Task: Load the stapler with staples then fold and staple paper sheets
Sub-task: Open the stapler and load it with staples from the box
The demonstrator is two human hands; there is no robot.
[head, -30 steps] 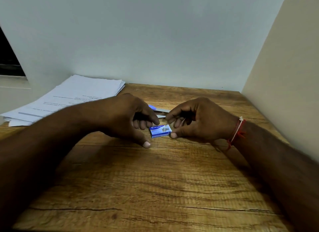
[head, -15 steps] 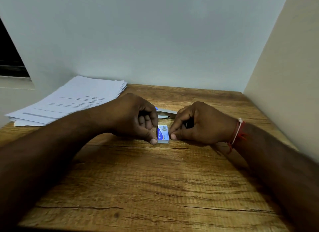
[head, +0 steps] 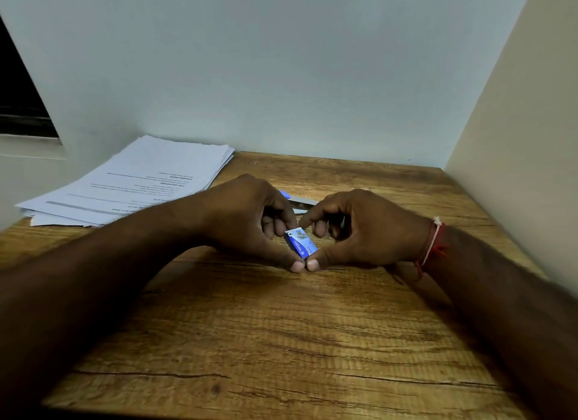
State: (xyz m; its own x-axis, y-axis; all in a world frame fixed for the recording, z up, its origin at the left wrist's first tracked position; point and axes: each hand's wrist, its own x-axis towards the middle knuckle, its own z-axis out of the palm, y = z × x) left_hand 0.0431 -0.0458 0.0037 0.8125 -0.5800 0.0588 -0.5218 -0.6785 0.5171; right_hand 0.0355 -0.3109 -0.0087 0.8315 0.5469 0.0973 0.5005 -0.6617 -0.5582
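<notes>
Blue and small, the staple box [head: 301,244] is caught between my 2 hands near the middle of the wooden table [head: 281,341], tilted so that its printed face looks up at me and its long side runs from the far left to the near right. My left hand [head: 247,219] grips it from the left, with the thumb stretched along the near edge and the fingers curled in over the far end. My right hand [head: 366,229] pinches it from the right, thumb tip pressed at the near corner and forefinger arched over toward the far end. The 2 thumb tips touch each other just in front of the box. I cannot tell whether the box rests on the wood or is held a little above it. Behind my knuckles lies the stapler [head: 298,202], mostly hidden, with only a blue tip and a grey metal strip showing in the gap between the hands. A stack of printed paper sheets [head: 140,182] lies at the far left corner of the table, well apart from the box, its edges slightly fanned. A red thread [head: 433,247] is tied round my right wrist.
</notes>
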